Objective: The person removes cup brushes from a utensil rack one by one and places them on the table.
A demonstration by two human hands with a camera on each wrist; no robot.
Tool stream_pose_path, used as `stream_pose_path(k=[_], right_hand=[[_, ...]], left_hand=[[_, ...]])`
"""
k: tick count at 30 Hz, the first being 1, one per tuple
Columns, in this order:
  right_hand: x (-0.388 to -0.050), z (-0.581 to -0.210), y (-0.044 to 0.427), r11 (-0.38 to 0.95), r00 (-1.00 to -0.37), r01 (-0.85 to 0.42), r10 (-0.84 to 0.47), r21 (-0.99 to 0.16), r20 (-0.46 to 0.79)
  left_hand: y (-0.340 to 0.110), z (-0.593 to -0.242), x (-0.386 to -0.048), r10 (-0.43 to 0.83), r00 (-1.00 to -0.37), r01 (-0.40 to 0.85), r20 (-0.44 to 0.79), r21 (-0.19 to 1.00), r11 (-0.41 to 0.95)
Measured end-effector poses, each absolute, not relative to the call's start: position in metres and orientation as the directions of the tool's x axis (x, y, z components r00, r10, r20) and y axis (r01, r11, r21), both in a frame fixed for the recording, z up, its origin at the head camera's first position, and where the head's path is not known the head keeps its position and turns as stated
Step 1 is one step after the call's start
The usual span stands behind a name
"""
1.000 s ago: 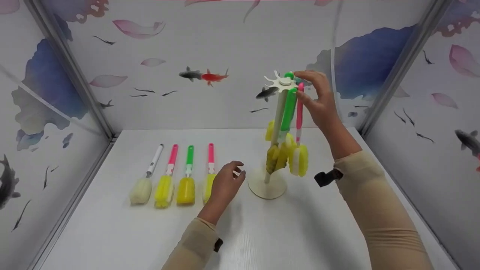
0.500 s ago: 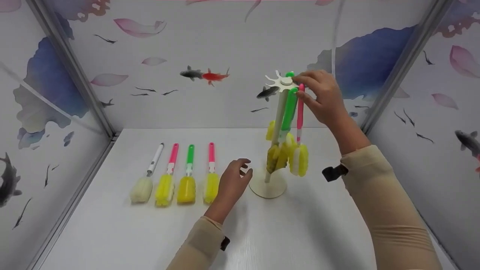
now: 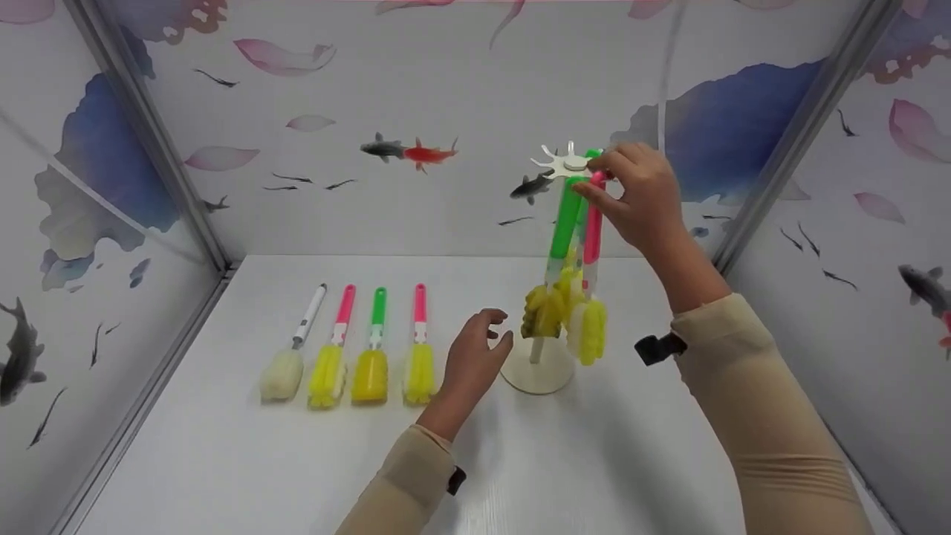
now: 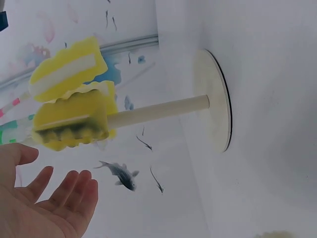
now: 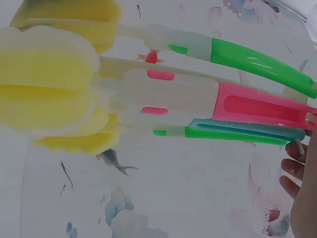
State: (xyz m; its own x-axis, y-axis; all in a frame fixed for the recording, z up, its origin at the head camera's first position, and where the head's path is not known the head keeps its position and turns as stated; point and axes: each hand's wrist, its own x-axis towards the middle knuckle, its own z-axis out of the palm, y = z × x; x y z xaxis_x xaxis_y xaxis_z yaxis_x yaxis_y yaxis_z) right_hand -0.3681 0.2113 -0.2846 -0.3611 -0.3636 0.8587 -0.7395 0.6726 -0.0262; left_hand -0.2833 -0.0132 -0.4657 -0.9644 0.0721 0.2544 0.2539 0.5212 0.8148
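A cream stand (image 3: 538,377) with a pronged top (image 3: 572,160) stands right of centre. Several sponge bottle brushes hang from it, among them a green-handled brush (image 3: 567,219) in front and a pink-handled brush (image 3: 593,227) to its right. My right hand (image 3: 645,189) grips the top of the stand at the prongs, thumb by the green handle's upper end; the exact contact is partly hidden. In the right wrist view a teal handle (image 5: 247,130) also hangs among them. My left hand (image 3: 475,364) hovers left of the stand's base, fingers loosely bent, holding nothing.
On the white table (image 3: 297,468) to the left lies a row of brushes: a white-handled brush (image 3: 282,375), a pink-handled brush (image 3: 327,375), a green-handled brush (image 3: 370,375) and another pink-handled brush (image 3: 420,371). Patterned walls (image 3: 446,74) enclose the table at the back and sides.
The stand's top has turned, carrying the front green-handled brush leftward and hiding the yellow sponge behind the post. My left hand has drifted right, closer to the base.
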Motion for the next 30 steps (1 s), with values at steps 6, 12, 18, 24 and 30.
stream_pose_path(k=[6, 12, 18, 24, 30], right_hand=[[-0.362, -0.290, 0.206, 0.754, -0.401, -0.654, -0.278, -0.061, 0.873], [-0.358, -0.295, 0.202, 0.790, -0.449, -0.602, -0.216, -0.115, 0.867], [-0.354, -0.295, 0.204, 0.794, -0.398, -0.603, -0.215, -0.078, 0.892], [-0.353, -0.299, 0.206, 0.772, -0.374, -0.623, -0.147, -0.131, 0.916], [-0.353, -0.301, 0.207, 0.728, -0.306, -0.674, -0.118, -0.127, 0.945]], left_hand=[[-0.004, -0.469, -0.292, 0.081, -0.969, 0.241, 0.234, 0.813, 0.531], [0.007, -0.469, -0.298, 0.089, -0.966, 0.252, 0.245, 0.790, 0.559], [0.016, -0.468, -0.300, 0.082, -0.955, 0.276, 0.284, 0.757, 0.592], [0.025, -0.463, -0.303, 0.048, -0.955, 0.261, 0.293, 0.750, 0.608], [0.031, -0.456, -0.308, 0.040, -0.949, 0.270, 0.314, 0.736, 0.621]])
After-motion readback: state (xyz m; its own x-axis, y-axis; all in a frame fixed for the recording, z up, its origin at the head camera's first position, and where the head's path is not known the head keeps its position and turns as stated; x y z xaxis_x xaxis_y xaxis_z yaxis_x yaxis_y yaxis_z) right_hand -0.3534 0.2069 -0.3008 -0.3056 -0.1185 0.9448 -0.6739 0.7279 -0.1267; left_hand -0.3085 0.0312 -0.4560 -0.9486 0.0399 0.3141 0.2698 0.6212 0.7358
